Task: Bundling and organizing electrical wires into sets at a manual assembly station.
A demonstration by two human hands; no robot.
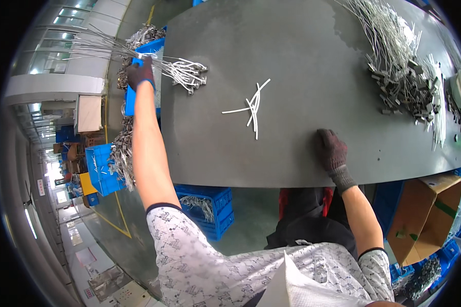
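Left gloved hand [141,75], fingers wrapped around a wire bundle [178,70]; right gloved hand [333,149] over grey surface [292,61], fingers' state unclear.

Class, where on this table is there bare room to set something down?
Bare: the table between the white strips and the wire pile, and the near stretch from strips to right hand. Crowded: the right end, under that pile, and the far left edge, where the left hand holds a wire bundle.
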